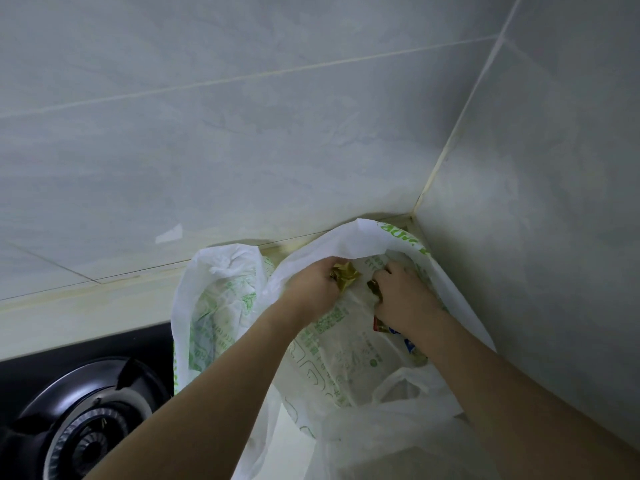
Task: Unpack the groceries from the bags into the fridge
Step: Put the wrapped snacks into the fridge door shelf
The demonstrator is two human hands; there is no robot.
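My left hand (313,284) is inside the mouth of the white bag (346,358), fingers curled round a crumpled gold wrapper (344,276). My right hand (403,292) sits just beside it to the right, also inside the bag mouth, fingers curled down onto a dark packet (375,289); I judge this a grip, though the fingertips are partly hidden.

Nearest to me, both forearms cross the bag's near rim. A loose handle loop of the bag lies at near right. Below the right wrist, a red and blue package (398,332) shows through the plastic, lying inside the bag.

At near left, a black gas burner (90,424) sits in the hob, well apart from both hands.

Further away, a second white bag with green print (221,296) stands to the left of the first, touching it, its top bunched.

Beyond both bags the pale countertop (86,310) meets the tiled wall (242,133) in the far right corner.

Progress, as I judge it: early to middle stage. Items remain in the right bag, and the contents of the left bag cannot be seen. The fridge is not in view, so what it holds cannot be determined. Remaining work: lift out the held items, carry them to the fridge, then repeat for both bags.
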